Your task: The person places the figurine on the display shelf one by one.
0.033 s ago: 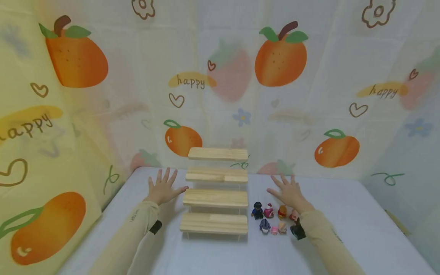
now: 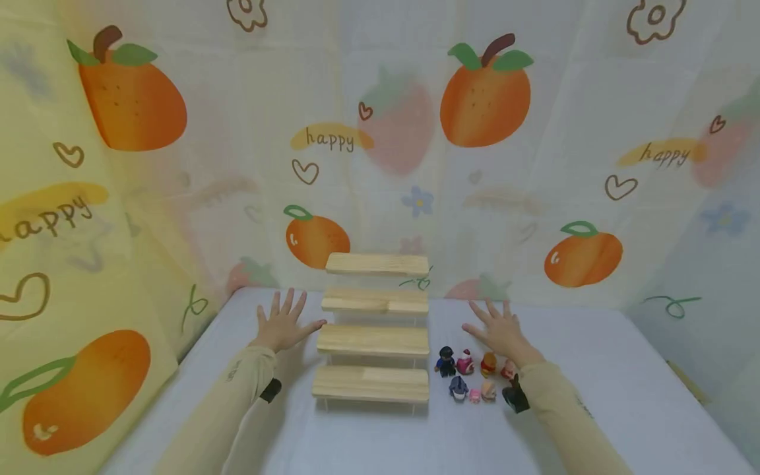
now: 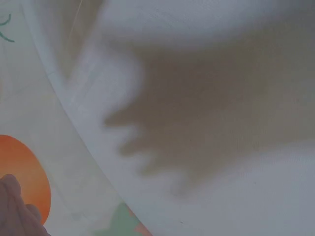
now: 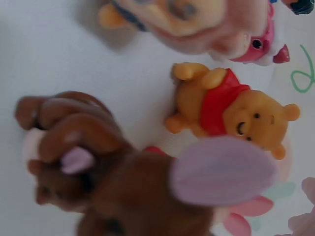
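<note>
My left hand (image 2: 284, 330) is held over the left side of the table, fingers spread. Its thumb tip is beside the tiered wooden shelf (image 2: 371, 340); whether they touch I cannot tell. In the left wrist view, only some fingers (image 3: 19, 211) show at the lower left. My right hand (image 2: 503, 335) is spread just behind a group of small toy figures, holding nothing. Among them are a black-haired figure in blue (image 2: 445, 361), a grey donkey figure (image 2: 458, 388) and a yellow bear in a red shirt (image 4: 253, 118). A brown kangaroo figure (image 4: 142, 182) looms close to the right wrist camera.
A white cloth (image 2: 332, 442) covers the table. Behind it hangs a fabric backdrop (image 2: 249, 132) printed with oranges, and similar fabric lines both sides. The shelf stands mid-table, between the arms, its pale wooden boards rising towards the back.
</note>
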`<state>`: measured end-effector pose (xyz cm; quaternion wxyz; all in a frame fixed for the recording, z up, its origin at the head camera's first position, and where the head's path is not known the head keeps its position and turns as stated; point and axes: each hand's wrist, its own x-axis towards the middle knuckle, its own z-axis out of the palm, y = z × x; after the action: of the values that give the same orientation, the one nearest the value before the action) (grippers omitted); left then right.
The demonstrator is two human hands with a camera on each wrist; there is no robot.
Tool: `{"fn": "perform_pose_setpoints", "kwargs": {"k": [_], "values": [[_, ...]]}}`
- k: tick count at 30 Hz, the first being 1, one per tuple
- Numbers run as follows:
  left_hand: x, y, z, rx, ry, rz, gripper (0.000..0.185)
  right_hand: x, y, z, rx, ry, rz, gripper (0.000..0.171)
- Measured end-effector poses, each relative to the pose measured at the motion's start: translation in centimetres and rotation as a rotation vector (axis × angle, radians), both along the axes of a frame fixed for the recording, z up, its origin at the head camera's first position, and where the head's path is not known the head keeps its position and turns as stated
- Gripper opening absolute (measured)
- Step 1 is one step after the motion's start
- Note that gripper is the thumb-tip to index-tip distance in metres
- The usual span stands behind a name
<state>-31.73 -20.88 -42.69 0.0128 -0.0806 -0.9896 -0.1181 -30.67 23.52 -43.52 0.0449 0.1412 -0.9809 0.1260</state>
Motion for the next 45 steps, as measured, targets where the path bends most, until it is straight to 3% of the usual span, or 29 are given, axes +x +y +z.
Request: {"fn": "perform_pose_setpoints", "kwargs": {"k": [8, 16, 20, 25, 30, 39, 45], "values": [[0.1, -0.8, 0.0, 0.11, 0.015, 0.0, 0.09, 0.5, -0.8, 0.3, -0.061, 0.067, 0.056, 0.064], [0.8, -1.1, -0.2, 0.298, 0.005, -0.061, 0.081, 1.5, -2.2, 1.0, -0.153, 0.135, 0.226, 0.04], [1.3, -1.0, -0.7, 0.361, -0.021, -0.094, 0.073, 2.6, -2.3, 1.2, -0.184, 0.15, 0.274, 0.039], [2.1, -0.8, -0.8, 0.448, -0.015, -0.182, 0.063, 3.7, -2.1, 1.0, -0.172, 0.162, 0.273, 0.038], [2.7, -0.6, -1.0, 0.505, 0.071, -0.31, 0.054, 4.5, -1.7, 0.5, -0.169, 0.132, 0.241, 0.038], [3.9, 0.6, -2.9, 0.738, 0.181, -0.319, 0.063, 6.2, -1.3, -0.5, -0.267, 0.118, 0.21, 0.043], [4.6, 1.0, -3.0, 0.951, 0.127, -0.345, 0.055, 7.4, -1.6, -1.5, -0.286, 0.178, 0.235, 0.046]]}}
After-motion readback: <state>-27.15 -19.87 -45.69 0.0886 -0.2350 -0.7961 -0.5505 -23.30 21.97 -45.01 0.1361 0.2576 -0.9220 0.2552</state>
